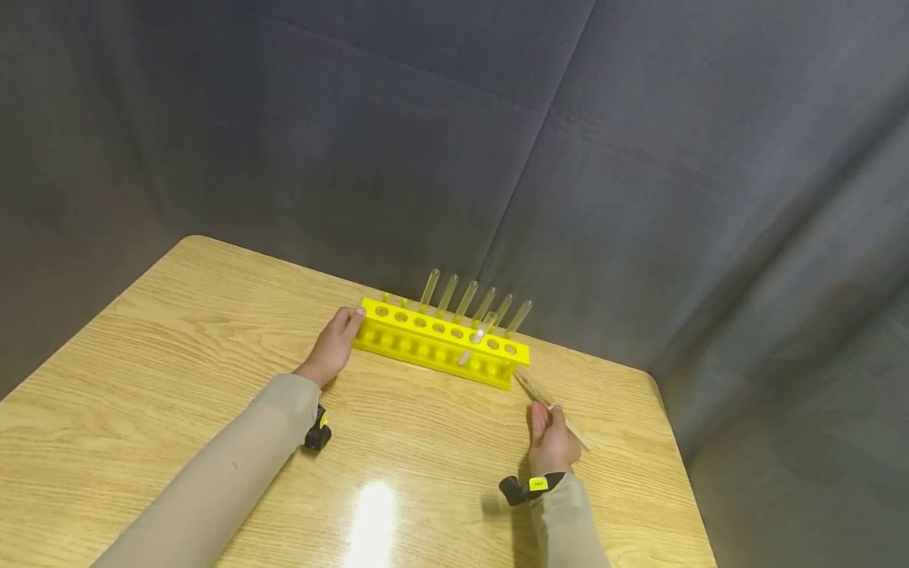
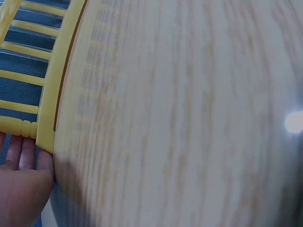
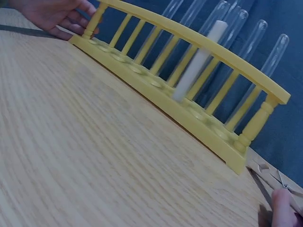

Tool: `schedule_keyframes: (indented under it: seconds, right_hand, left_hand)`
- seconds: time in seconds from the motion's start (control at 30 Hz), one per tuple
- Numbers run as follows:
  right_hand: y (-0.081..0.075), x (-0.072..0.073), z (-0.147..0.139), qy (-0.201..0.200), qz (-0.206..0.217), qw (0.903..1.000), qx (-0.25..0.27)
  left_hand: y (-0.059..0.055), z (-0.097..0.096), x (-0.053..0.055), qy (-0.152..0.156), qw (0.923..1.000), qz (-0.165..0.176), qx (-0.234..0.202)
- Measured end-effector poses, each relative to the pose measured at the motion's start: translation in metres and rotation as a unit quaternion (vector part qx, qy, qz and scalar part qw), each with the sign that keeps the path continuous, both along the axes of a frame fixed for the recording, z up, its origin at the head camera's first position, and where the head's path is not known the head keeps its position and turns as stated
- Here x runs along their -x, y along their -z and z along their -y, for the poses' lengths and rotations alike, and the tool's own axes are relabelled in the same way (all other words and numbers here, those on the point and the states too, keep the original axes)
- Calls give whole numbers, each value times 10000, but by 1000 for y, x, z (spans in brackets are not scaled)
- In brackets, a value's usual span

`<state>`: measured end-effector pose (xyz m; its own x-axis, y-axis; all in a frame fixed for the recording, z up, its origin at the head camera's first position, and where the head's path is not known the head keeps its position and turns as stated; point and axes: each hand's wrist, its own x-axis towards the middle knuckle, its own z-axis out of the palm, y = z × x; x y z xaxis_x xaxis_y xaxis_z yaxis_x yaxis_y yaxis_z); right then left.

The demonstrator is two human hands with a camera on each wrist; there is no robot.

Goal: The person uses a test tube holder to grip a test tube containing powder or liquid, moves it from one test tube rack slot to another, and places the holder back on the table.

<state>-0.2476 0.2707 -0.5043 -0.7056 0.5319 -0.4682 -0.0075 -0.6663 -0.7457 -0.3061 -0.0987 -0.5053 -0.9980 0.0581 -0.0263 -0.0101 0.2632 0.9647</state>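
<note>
A yellow test tube rack (image 1: 433, 362) stands on the table. My left hand (image 1: 334, 347) grips its left end; in the left wrist view the fingers of that hand (image 2: 28, 184) reach around the end post. Several clear test tubes (image 3: 275, 54) stand upside down on the rear pegs. One tube with white contents (image 3: 201, 59) sits in a front hole, right of the middle. To the right of the rack, my right hand (image 1: 552, 446) pinches a wooden test tube holder (image 3: 270, 177) with a metal spring. The holder's far end lies close to the rack's right end.
The wood-grain table (image 1: 234, 331) extends around the rack, with a dark grey curtain (image 1: 355, 158) hanging behind and along the sides. The table's back edge runs just behind the rack. A bright light reflection lies on the tabletop near the front.
</note>
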Motion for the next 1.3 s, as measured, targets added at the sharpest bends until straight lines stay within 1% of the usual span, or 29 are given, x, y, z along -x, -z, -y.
schedule_keyframes:
  seconds: [0.1, 0.2, 0.27, 0.37, 0.47, 0.57, 0.7, 0.8, 0.9, 0.97, 1.0, 1.1, 1.17, 1.23, 1.27, 1.3]
  right_hand:
    - [-4, -2, -3, -193, -4, 9994, 292]
    - [-8, -3, -4, -357, -95, 9971, 669]
    - [-10, -4, -5, -381, -116, 9959, 811]
    - [-10, -3, -5, -272, -35, 9960, 852]
    - [-7, -1, -5, -192, 48, 9975, 672]
    - [-3, 1, -4, -182, 57, 9986, 494]
    - [2, 5, -3, -214, 43, 9997, 141]
    - [4, 8, 0, -356, 27, 9991, -238]
    - [7, 9, 2, -685, 43, 9942, -830]
    - [10, 9, 3, -942, 78, 9862, -1357]
    - [12, 9, 4, -1083, 98, 9802, -1656]
    - [13, 11, 2, -1600, 150, 9542, -2524]
    - [11, 14, -2, -2004, 224, 9320, -3012]
    - [7, 17, -8, -2486, 233, 9059, -3421]
    - [5, 19, -12, -2696, 234, 8905, -3658]
    - [2, 21, -15, -2914, 212, 8707, -3957]
  left_hand:
    - [1, -1, 0, -11, 10000, -4, -25]
    - [2, -1, 0, -16, 10000, -9, -46]
    - [2, -1, 0, -17, 10000, -20, -44]
    - [2, -2, 1, -19, 10000, -34, -48]
    - [2, -2, 1, -1, 10000, 3, -73]
    - [3, -2, 0, -8, 9999, 58, -105]
    - [1, -2, -1, -16, 10000, 36, -73]
    - [0, -1, 0, -19, 10000, -19, -47]
    - [1, 0, 1, 1, 9999, -29, -106]
    - [4, 1, 3, 29, 9999, -29, -129]
    - [5, 1, 3, 44, 9999, -22, -143]
    - [7, 3, 5, 156, 9998, -43, -119]
    - [6, 5, 6, 270, 9996, -47, -53]
    - [5, 7, 6, 358, 9993, -49, 89]
    - [4, 8, 7, 389, 9990, -69, 205]
    - [3, 10, 6, 404, 9985, -116, 353]
